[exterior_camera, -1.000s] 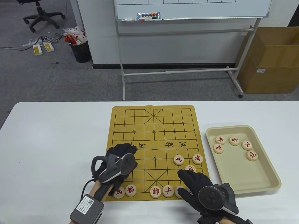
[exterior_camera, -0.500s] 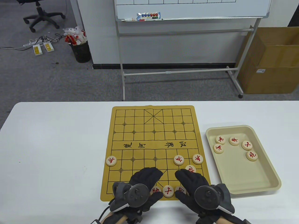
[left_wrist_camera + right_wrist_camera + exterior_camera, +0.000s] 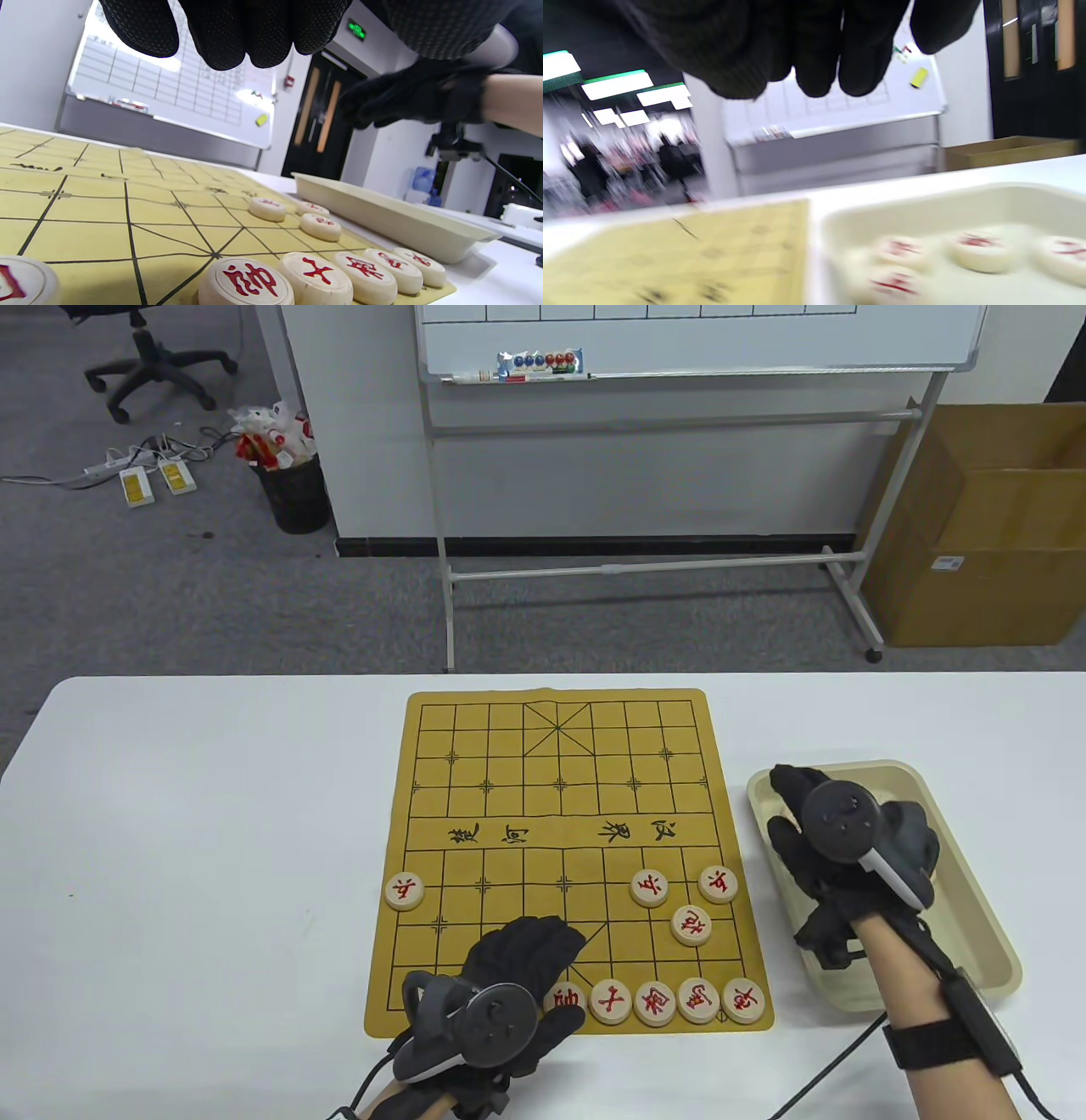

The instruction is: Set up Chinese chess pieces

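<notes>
on yellow board (image 3: 560,780), round pale pieces (image 3: 654,1003); red characters

My white table (image 3: 212,814) carries two things directly: the yellow board (image 3: 560,814), lying flat at its middle, and the beige tray (image 3: 988,933) just beside the board on my right, close but apart from it.
</notes>
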The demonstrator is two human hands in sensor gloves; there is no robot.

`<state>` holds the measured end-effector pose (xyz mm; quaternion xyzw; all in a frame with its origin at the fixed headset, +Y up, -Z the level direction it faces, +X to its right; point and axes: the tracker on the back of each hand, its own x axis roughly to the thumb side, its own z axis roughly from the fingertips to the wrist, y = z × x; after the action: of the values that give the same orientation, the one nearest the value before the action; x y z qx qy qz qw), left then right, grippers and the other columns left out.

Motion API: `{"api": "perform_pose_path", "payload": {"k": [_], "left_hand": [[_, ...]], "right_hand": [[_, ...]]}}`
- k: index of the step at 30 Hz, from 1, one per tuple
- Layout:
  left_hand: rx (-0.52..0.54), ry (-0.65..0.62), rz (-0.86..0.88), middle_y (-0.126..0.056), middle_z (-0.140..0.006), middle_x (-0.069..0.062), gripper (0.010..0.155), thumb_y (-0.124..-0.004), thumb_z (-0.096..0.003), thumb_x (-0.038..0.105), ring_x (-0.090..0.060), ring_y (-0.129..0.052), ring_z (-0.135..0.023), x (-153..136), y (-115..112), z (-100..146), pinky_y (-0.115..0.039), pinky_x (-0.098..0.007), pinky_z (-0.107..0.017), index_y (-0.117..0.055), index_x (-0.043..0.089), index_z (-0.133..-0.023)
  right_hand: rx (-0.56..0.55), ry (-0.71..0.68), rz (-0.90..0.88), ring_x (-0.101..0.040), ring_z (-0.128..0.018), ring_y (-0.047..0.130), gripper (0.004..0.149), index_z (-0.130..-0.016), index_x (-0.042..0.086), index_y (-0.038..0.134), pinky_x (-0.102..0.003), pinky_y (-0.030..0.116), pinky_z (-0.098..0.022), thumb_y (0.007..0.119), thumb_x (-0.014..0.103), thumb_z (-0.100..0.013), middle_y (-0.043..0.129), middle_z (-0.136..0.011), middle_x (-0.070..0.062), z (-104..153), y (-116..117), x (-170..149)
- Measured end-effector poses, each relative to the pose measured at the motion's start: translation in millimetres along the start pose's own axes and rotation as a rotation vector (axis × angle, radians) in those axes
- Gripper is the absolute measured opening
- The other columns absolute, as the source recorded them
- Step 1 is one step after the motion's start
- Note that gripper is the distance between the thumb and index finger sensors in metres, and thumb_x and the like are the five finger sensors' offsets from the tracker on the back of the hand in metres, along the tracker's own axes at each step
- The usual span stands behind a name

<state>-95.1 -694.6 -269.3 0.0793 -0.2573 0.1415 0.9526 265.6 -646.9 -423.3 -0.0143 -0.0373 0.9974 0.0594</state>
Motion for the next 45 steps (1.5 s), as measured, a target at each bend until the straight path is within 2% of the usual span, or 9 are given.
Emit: {"api": "perform_pose_path", "payload": {"k": [3,8,11,17,25,30,35,41,45], "left_hand": [[-0.005,0.000,-0.019,-0.059,-0.113,-0.002,0.078,-0.071,-0.0373,0.059,-0.029,-0.065,-0.106,-0.4,-1.0,0.1,-0.062,-0.057,-0.075,-0.052,0.027,-0.106],[-0.025,0.010,-0.030,-0.060,-0.112,-0.002,0.078,-0.070,-0.0373,0.059,-0.029,-0.066,-0.105,-2.5,-1.3,0.4,-0.062,-0.057,-0.075,-0.052,0.027,-0.106],[-0.039,0.014,-0.036,-0.060,-0.112,-0.002,0.078,-0.070,-0.0374,0.059,-0.029,-0.066,-0.105,-3.5,-3.1,-1.1,-0.063,-0.056,-0.075,-0.052,0.027,-0.106],[-0.042,0.019,-0.042,-0.060,-0.112,-0.002,0.078,-0.070,-0.0374,0.059,-0.029,-0.066,-0.104,-4.3,-3.0,-1.4,-0.063,-0.056,-0.075,-0.052,0.027,-0.106],[-0.038,0.018,-0.042,-0.061,-0.112,-0.002,0.078,-0.070,-0.0374,0.059,-0.029,-0.066,-0.104,-3.2,-3.6,-0.6,-0.063,-0.057,-0.075,-0.052,0.027,-0.106],[-0.019,0.000,-0.030,-0.060,-0.112,-0.002,0.078,-0.071,-0.0372,0.059,-0.028,-0.066,-0.105,1.9,-2.4,0.4,-0.063,-0.056,-0.075,-0.051,0.028,-0.106],[0.029,-0.028,-0.023,-0.062,-0.111,-0.001,0.078,-0.072,-0.0370,0.058,-0.027,-0.068,-0.103,10.2,-0.4,2.4,-0.064,-0.056,-0.075,-0.051,0.028,-0.106],[0.108,-0.076,-0.010,-0.064,-0.109,0.001,0.078,-0.074,-0.0364,0.057,-0.026,-0.071,-0.101,22.4,2.8,5.7,-0.066,-0.054,-0.074,-0.050,0.029,-0.105],[0.183,-0.170,-0.119,-0.066,-0.106,0.003,0.078,-0.076,-0.0353,0.056,-0.023,-0.072,-0.097,37.7,4.3,11.6,-0.068,-0.051,-0.074,-0.051,0.033,-0.105]], "right_hand": [[0.220,0.044,0.178,-0.037,-0.108,0.064,0.068,-0.109,0.024,0.057,-0.064,0.048,-0.078,0.083,0.036,-0.048,0.063,-0.116,-0.006,-30.8,39.6,-13.2],[0.384,0.095,0.206,-0.039,-0.103,0.067,0.070,-0.109,0.031,0.056,-0.065,0.046,-0.077,0.085,0.039,-0.047,0.063,-0.113,-0.013,-44.5,88.0,-25.4],[0.375,0.083,0.313,-0.035,-0.102,0.071,0.072,-0.108,0.037,0.054,-0.064,0.049,-0.078,0.087,0.041,-0.044,0.064,-0.112,-0.012,-45.8,95.7,-28.5],[0.341,0.107,0.357,-0.031,-0.087,0.087,0.071,-0.102,0.024,0.068,-0.062,0.056,-0.076,0.089,0.049,-0.039,0.082,-0.098,-0.007,-47.1,98.4,-29.1],[0.266,0.088,0.413,-0.031,-0.087,0.088,0.073,-0.104,0.022,0.066,-0.062,0.056,-0.076,0.087,0.049,-0.040,0.082,-0.100,-0.010,-37.5,93.2,-25.4],[0.147,0.017,0.216,-0.035,-0.087,0.084,0.076,-0.107,0.017,0.062,-0.064,0.054,-0.075,0.085,0.049,-0.042,0.078,-0.102,-0.014,-6.6,44.5,-12.3],[0.093,-0.198,-0.067,-0.035,-0.085,0.083,0.081,-0.107,0.011,0.059,-0.064,0.054,-0.075,0.085,0.050,-0.041,0.075,-0.102,-0.015,53.3,9.2,28.9],[0.174,-0.455,-0.362,-0.038,-0.078,0.086,0.076,-0.104,0.008,0.069,-0.065,0.057,-0.073,0.079,0.054,-0.044,0.082,-0.096,-0.018,115.2,15.7,79.3],[0.243,-0.558,-0.432,-0.036,-0.075,0.089,0.077,-0.102,0.006,0.072,-0.064,0.060,-0.071,0.078,0.056,-0.044,0.085,-0.092,-0.018,138.7,31.3,104.9]]}}
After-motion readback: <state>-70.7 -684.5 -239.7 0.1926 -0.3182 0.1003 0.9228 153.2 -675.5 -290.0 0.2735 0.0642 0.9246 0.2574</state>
